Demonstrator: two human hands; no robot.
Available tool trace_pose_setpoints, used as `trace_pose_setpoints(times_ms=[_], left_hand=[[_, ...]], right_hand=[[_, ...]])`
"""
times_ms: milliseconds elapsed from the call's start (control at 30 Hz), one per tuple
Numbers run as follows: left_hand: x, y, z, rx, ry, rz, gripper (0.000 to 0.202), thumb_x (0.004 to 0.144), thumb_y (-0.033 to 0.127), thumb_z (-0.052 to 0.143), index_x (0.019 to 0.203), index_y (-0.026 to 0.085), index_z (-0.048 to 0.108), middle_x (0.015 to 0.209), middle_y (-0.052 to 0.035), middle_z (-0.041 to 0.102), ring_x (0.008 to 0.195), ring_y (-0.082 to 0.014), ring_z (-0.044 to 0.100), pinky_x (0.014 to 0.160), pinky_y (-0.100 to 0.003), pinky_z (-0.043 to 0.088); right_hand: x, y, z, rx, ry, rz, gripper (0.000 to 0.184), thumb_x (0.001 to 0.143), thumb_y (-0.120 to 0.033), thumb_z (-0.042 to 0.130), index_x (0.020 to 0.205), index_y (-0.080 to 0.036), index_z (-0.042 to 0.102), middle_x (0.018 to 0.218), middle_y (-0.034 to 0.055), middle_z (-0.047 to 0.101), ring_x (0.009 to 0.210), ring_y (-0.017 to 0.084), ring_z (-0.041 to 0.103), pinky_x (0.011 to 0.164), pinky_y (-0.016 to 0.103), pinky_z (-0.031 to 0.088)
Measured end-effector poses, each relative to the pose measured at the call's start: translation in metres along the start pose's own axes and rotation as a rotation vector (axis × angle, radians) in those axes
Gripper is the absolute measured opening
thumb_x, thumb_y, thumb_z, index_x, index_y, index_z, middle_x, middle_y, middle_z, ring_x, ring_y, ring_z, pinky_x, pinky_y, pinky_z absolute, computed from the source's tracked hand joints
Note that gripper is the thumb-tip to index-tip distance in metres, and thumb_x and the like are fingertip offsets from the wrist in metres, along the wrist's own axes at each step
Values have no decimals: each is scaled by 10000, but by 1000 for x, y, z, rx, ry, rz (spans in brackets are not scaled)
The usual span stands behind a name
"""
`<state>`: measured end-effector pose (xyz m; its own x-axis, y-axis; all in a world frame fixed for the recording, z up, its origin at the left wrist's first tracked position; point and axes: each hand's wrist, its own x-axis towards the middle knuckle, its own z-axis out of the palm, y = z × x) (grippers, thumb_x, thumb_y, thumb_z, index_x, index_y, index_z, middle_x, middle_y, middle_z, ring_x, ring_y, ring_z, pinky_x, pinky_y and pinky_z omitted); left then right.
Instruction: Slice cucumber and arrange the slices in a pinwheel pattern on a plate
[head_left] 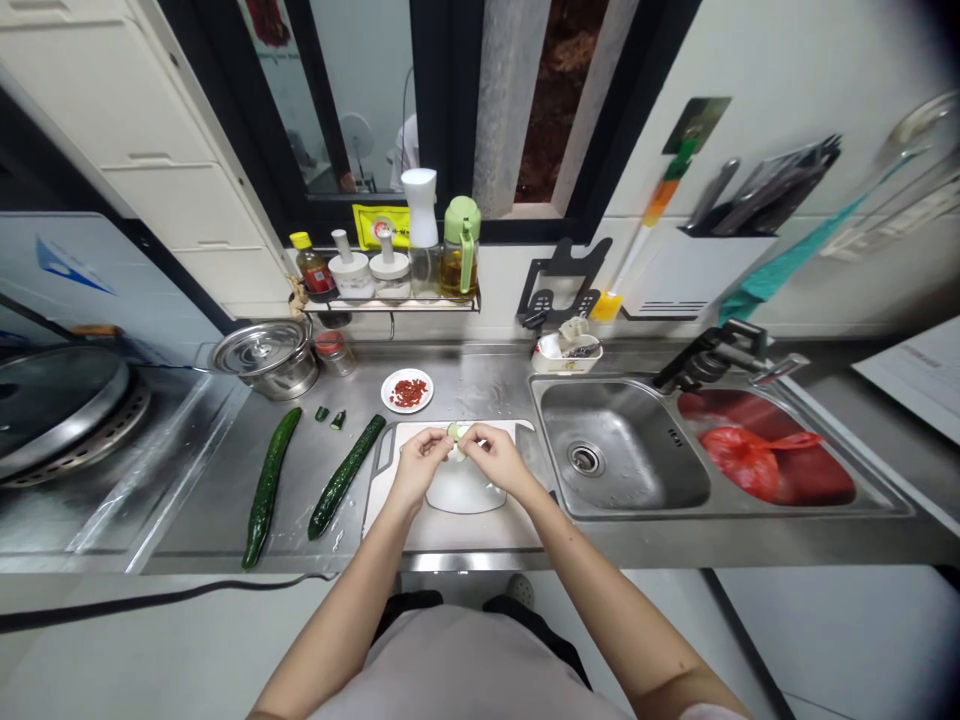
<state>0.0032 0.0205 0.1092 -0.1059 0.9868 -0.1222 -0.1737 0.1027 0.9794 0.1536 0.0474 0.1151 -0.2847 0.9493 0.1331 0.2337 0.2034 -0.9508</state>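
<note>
Above the far part of the cutting board [472,533], near its middle: a small pale green piece [454,431], by look probably cucumber. Held up between the fingertips of both hands. Seems very light, moist, and rather crisp than soft. Likely a little slippery on the wet cut side, and easy to snap or bruise under a strong press. Best to take hold at the two opposite edges, with the pads of thumb and forefinger, pressing only gently.

For the grip: in the left hand [422,456], thumb and fingers brought together in a narrow pinch on the piece, from its left side. In the right hand [489,452], a similar narrow pinch from the other side, with fingertips almost meeting those of the left. Exact contact of each finger too small to tell.

Just below the hands, on the board, a grey thing with a curved edge [466,494]; perhaps a blade, but not possible to say surely. To the left of the board, on the counter, one long cucumber [347,476] near, another cucumber [272,488] farther away. Beyond the board, a white plate [386,394] with red bits [409,393].
</note>
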Motion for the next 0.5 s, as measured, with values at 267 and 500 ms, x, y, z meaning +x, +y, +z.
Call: trace_pose_setpoints(times_ms=[267, 500], left_hand=[[2, -5, 2, -22, 3, -37, 355, 612, 444, 774, 777, 149, 666, 694, 3, 633, 596, -87, 512, 599, -220, 382], [9, -30, -6, -62, -21, -143, 457, 559, 348, 800, 941, 170, 625, 647, 37, 608, 578, -83, 531, 553, -194, 324]], right_hand=[[3, 6, -1, 34, -15, 70, 158, 719, -269, 546, 603, -176, 599, 643, -6, 623, 660, 126, 551, 670, 238, 418], [1, 36, 1, 7, -127, 186, 149, 716, -259, 547, 620, -165, 613, 634, -14, 614, 630, 112, 532, 626, 214, 402]])
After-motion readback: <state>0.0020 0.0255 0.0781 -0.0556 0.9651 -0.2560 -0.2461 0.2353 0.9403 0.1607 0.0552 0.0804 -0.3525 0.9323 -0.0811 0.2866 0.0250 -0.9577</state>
